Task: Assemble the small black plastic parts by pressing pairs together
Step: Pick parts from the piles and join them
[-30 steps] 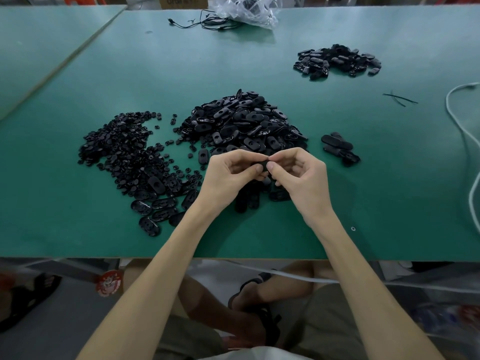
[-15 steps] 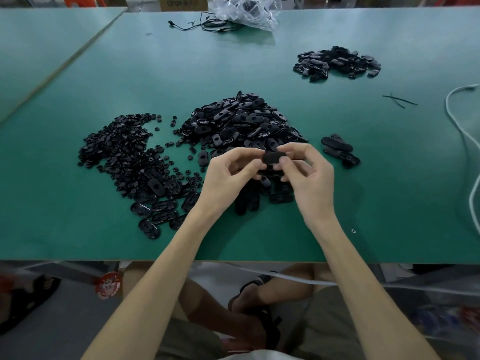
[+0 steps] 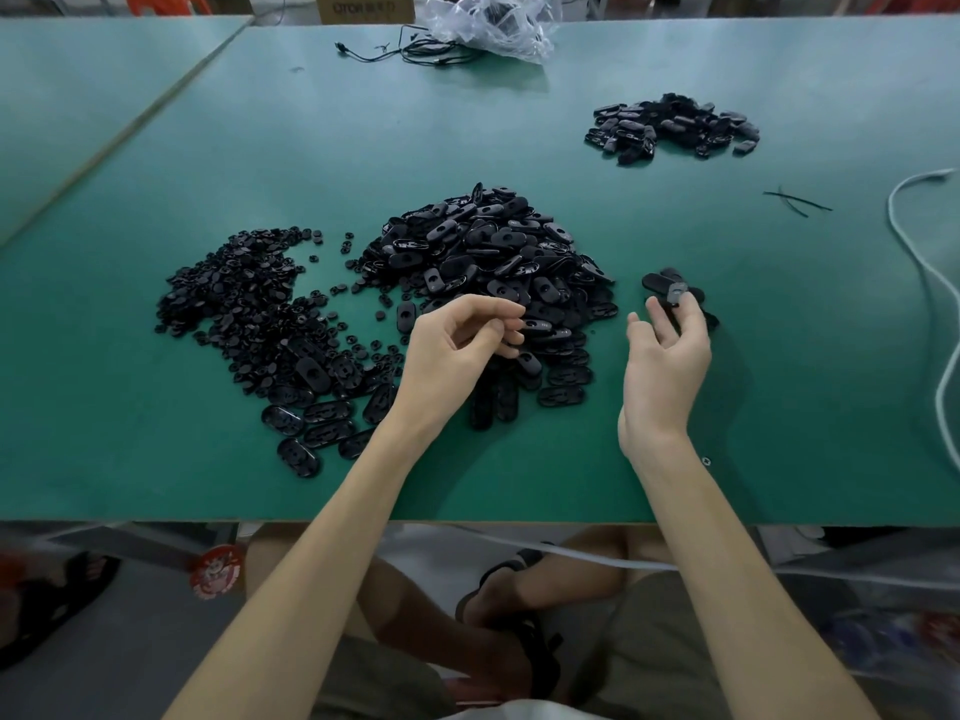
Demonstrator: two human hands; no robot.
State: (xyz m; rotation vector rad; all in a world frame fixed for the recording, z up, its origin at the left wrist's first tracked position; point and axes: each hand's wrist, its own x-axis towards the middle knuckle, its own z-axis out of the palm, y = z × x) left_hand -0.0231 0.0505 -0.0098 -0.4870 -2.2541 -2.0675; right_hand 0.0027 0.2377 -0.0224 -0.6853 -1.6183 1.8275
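Note:
A big heap of black oval parts (image 3: 493, 252) lies mid-table, with a spread of small round black parts (image 3: 234, 304) to its left. My left hand (image 3: 457, 350) hovers over the heap's near edge, fingers loosely curled, holding nothing. My right hand (image 3: 665, 356) is off to the right, palm up with fingers stretched out. One black oval piece (image 3: 678, 292) sits at its fingertips, over a small cluster of ovals (image 3: 657, 282). Whether the fingers still touch the piece I cannot tell.
Another pile of black ovals (image 3: 670, 127) sits far right. A white cable (image 3: 930, 283) runs down the right side, and thin black strips (image 3: 795, 200) lie near it. A plastic bag (image 3: 493, 23) and black wires (image 3: 415, 49) are at the back. The table's front edge (image 3: 467, 522) is close to me.
My hands were together, pressing a black piece between them; they have now parted. My right hand has swung right to the small cluster with the piece, and my left hand stays over the heap.

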